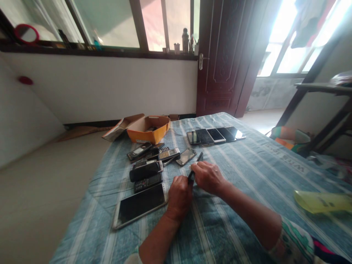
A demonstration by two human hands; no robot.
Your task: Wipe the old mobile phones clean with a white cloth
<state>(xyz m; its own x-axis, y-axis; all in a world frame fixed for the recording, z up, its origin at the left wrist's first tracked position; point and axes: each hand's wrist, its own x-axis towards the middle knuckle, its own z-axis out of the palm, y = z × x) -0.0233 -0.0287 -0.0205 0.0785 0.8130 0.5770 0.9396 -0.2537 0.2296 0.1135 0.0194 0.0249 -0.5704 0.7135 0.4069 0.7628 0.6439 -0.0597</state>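
My left hand [180, 196] and my right hand [207, 177] meet above the striped bedcover, fingers closed. Between them is a slim black phone [191, 176], seen nearly edge-on and mostly covered by my fingers; its far end sticks out past my right hand. Left of my left hand lies a large white-framed smartphone [141, 205] with a dark screen. Beyond it are a black keypad phone [148, 182], a dark rounded phone [146, 170] and a heap of older phones [169, 154]. A grey-screened phone [186, 156] rests just past my hands.
An open orange box [151, 137] with dark items inside stands at the bed's far left. Several smartphones [216, 135] lie in a row at the far side. A yellow translucent sheet [321, 201] is at right. Behind are a brown door [222, 55] and a window ledge.
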